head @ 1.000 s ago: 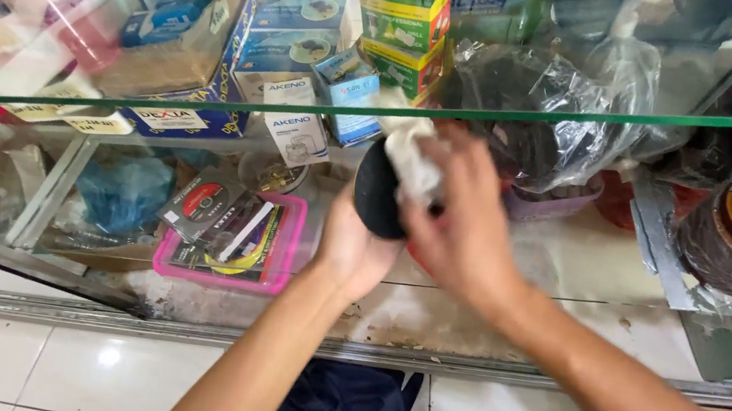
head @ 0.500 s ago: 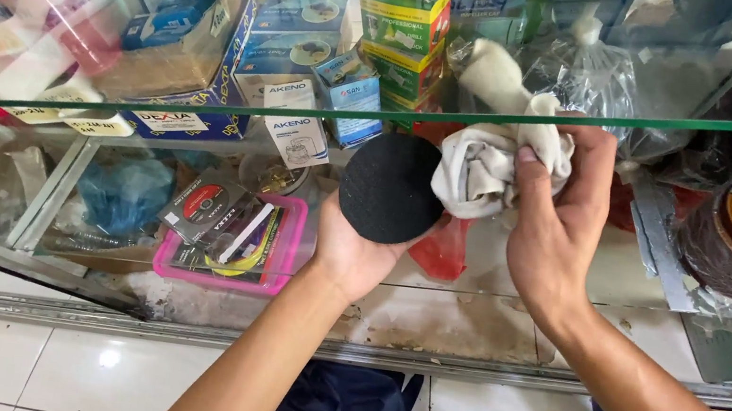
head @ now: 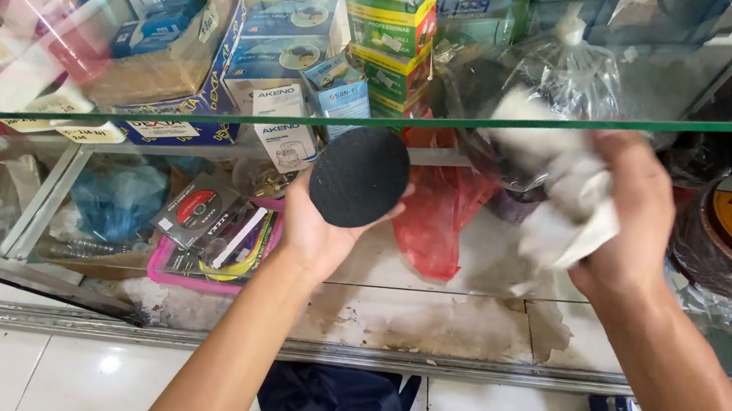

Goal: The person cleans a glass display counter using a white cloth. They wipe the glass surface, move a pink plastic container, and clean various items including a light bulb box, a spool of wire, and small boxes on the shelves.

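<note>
Left hand (head: 320, 228) cups a black round disc (head: 359, 176) face-up, fingers curled at its lower edge. Right hand (head: 631, 224) is closed around a crumpled white cloth (head: 569, 220), held well apart to the right of the disc. Pink tray (head: 185, 274) below holds carded packets. Clear plastic bag (head: 546, 78) behind holds dark items. Stacked boxes (head: 390, 32) sit on the glass shelf (head: 206, 121).

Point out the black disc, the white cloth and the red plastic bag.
black disc (head: 358, 177), head view, centre of its flat face.
white cloth (head: 562, 233), head view, bunched folds below the fingers.
red plastic bag (head: 437, 217), head view, middle.
</note>
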